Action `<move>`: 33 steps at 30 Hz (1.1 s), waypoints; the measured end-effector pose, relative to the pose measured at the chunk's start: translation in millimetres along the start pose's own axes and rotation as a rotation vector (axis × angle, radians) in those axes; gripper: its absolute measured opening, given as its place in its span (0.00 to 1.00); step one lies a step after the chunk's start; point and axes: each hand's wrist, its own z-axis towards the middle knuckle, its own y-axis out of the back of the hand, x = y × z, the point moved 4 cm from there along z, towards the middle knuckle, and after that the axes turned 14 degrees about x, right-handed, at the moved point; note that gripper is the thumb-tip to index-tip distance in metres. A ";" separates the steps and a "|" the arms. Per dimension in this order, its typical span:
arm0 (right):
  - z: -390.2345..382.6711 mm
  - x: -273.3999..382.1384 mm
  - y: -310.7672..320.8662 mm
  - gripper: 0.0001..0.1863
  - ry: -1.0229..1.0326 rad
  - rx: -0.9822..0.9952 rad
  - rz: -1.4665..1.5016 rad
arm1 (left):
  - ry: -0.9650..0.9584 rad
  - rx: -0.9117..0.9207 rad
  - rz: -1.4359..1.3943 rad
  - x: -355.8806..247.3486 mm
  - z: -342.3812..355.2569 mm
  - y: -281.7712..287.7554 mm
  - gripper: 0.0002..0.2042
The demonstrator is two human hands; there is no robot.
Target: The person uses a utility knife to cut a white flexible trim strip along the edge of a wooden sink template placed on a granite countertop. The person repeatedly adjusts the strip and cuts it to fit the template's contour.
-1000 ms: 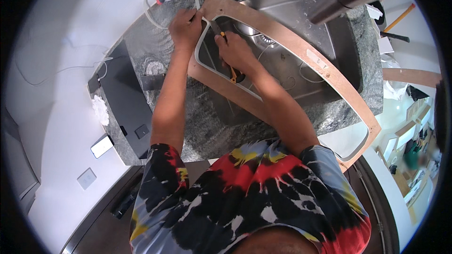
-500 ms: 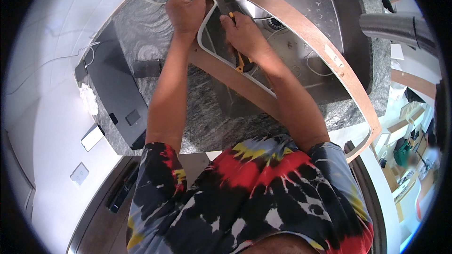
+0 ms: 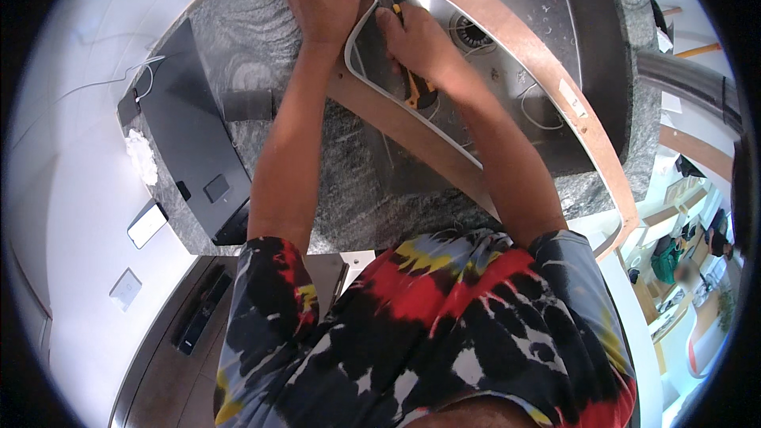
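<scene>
The left hand (image 3: pixel 326 1) pinches the white rubber strip (image 3: pixel 354 40), which looks soft and bendy; the right hand (image 3: pixel 412 36) grips a yellow knife (image 3: pixel 415 89) by its handle.

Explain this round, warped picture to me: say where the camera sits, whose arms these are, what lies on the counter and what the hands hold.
The camera is worn on a person's head and looks straight down, so the wide lens bends every edge. The two bare arms coming up from below are that person's own, above a tie-dye shirt.

The left hand presses a white sealing strip against the corner of a wooden frame that lies over a steel sink. The right hand grips a yellow-handled knife at the same corner; its blade is mostly hidden.

All this rests on a grey stone counter. To the left lies a dark flat panel with a crumpled white tissue beside it.
</scene>
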 end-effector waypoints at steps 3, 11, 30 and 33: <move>0.1 -2.5 -2.7 0.24 -0.018 -0.027 -0.005 | 0.015 -0.002 -0.032 -3.7 -1.5 0.1 0.15; -29.8 10.1 14.8 0.25 -0.066 0.027 0.196 | -0.026 -0.079 0.040 9.5 -0.6 -0.6 0.13; -20.8 8.2 1.8 0.25 -0.125 0.152 0.152 | 0.084 -0.083 -0.084 14.6 -1.6 -0.7 0.15; -7.9 8.4 1.0 0.25 -0.101 0.160 0.039 | 0.105 -0.026 -0.025 21.7 3.7 -2.7 0.15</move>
